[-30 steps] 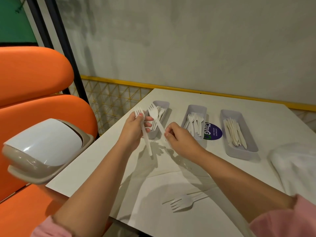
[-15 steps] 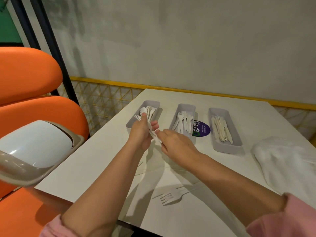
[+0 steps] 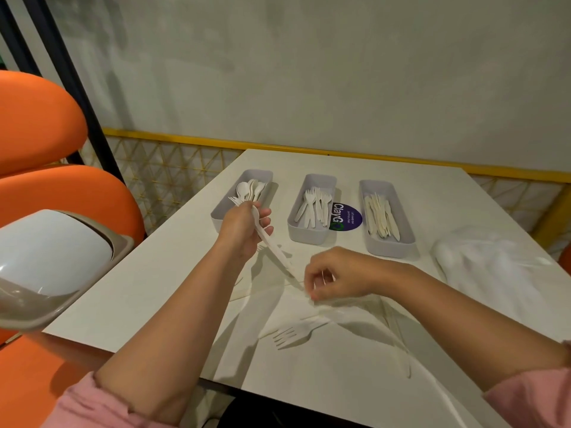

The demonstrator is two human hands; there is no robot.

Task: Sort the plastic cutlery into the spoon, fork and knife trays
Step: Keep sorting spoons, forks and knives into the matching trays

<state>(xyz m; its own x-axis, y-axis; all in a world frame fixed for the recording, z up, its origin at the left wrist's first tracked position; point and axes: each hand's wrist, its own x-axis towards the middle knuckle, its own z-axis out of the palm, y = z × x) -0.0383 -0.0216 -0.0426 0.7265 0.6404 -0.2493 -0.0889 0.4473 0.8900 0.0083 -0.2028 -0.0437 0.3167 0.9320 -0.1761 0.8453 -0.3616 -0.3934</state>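
Table (image 3: 154,288): white, three trays near the top middle.
Left hand (image 3: 244,233): grips the forks (image 3: 275,248) alone now, near the spoon tray (image 3: 258,175).
Right hand (image 3: 336,273): let go and moved down; fingers curled, can't tell if holding.
Next: forks go in the fork tray (image 3: 306,234); a loose fork (image 3: 293,333) waits below.

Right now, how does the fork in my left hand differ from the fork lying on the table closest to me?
The held fork is gripped by the left hand, raised off the table; the loose fork lies flat, untouched. The held fork's tines point away from you; the loose fork's point left. Both are white plastic, and neither is in the fork tray.
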